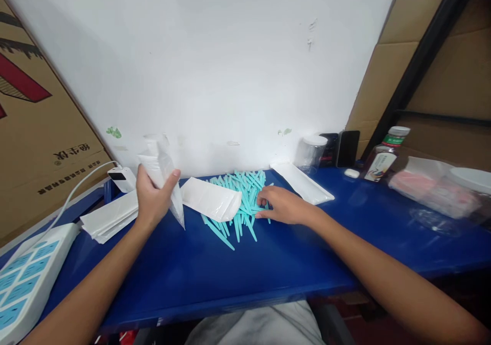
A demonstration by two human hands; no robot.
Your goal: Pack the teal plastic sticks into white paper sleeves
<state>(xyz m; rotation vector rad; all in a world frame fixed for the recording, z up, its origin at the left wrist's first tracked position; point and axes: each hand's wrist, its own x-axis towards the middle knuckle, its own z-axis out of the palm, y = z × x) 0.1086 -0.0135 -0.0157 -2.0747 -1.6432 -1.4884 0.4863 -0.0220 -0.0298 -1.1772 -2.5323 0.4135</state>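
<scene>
My left hand is closed around a white plastic bag, raised above the table with one pointed corner hanging down. My right hand is at the right side of a loose pile of turquoise tapered sticks. Its fingers are curved, with a gap between them and the thumb, and the fingertips touch or hover just over the sticks; I cannot tell which. Another white bag lies flat between the hands, covering part of the pile.
More white bags lie left, near a power strip and a white device with a cable. A white packet, clear jar, phone, bottle and pink packs are right. A wall closes the back.
</scene>
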